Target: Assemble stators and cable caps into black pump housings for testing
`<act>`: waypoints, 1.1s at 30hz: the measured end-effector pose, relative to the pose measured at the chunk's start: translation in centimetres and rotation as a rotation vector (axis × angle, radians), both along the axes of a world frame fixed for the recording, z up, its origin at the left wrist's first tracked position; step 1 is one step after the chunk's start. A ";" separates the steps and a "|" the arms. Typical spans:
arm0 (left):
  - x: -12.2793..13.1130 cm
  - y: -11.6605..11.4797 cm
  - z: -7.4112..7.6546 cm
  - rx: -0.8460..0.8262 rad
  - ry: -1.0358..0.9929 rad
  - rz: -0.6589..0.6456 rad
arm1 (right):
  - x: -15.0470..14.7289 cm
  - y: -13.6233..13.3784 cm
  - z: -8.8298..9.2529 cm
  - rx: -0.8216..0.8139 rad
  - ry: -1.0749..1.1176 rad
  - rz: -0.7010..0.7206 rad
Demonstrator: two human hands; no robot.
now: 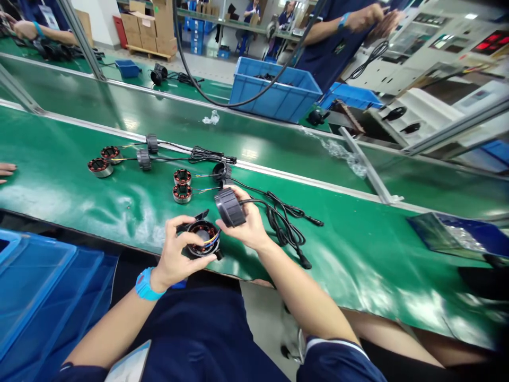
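My left hand (177, 252), with a light blue strap at its wrist, is closed around a black motor housing (218, 249) near the bench's front edge. Inside the housing sits a ring of copper windings (194, 248), and coloured wires (210, 240) run out of it towards the right. Just above and to the right, my right hand (250, 223) grips a black ribbed end cap (229, 207), tilted on its side. A black cable (258, 201) leaves the back of this cap. Behind it, two stators (182, 193) lie wired to similar caps (221, 172).
Farther left, two more stators (100, 167) are joined to black caps (144, 159). Coiled cables (284, 225) lie right of my hands. A metal rail (254, 168) crosses behind. Blue bins (274, 93) stand beyond, near a co-worker's hands (368, 21). Another person's fingers (7, 171) show at left.
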State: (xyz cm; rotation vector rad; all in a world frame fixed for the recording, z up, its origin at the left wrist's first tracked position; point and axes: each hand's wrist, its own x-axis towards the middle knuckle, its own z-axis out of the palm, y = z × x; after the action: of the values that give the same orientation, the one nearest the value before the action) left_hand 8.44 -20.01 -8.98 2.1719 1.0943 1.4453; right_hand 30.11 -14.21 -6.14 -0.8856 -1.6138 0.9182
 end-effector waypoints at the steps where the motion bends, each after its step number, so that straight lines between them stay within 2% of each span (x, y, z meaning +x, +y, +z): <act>1: -0.1 0.2 -0.1 0.009 -0.011 -0.042 | 0.3 0.3 0.2 0.023 -0.051 0.048; 4: -0.5 0.6 -0.2 0.046 -0.036 -0.134 | 0.5 1.3 0.6 0.091 -0.162 0.150; 8: -0.9 1.1 0.0 0.071 -0.005 -0.162 | 0.1 2.2 0.8 0.182 -0.233 0.280; 12: -1.5 1.6 0.2 0.089 0.024 -0.186 | -0.2 2.3 0.6 0.098 -0.232 0.411; 15: -2.3 2.0 0.5 0.240 0.154 -0.138 | -0.1 2.0 0.7 0.009 -0.222 0.457; 18: -3.5 2.1 1.1 0.423 0.352 -0.080 | 0.0 1.3 0.9 -0.017 -0.283 0.444; 21: -4.5 2.2 2.3 0.521 0.507 -0.162 | -0.1 0.6 1.2 0.003 -0.354 0.403; 25: -4.8 2.6 4.4 0.475 0.701 -0.290 | -0.7 -0.1 1.5 0.025 -0.417 0.318; 28: -4.6 2.7 5.3 0.415 0.751 -0.310 | -1.0 -0.7 1.4 0.036 -0.450 0.239; 30: -4.7 2.6 5.2 0.400 0.711 -0.300 | -1.0 -1.0 1.4 0.038 -0.455 0.211; 33: -5.4 2.8 4.3 0.349 0.651 -0.328 | -0.8 -1.3 1.4 0.023 -0.412 0.267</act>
State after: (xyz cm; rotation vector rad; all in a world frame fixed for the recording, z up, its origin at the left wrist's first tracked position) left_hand 3.06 -17.20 -4.72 3.0177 0.6200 0.8434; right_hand 29.34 -15.47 -4.76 -0.8979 -2.1320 0.9372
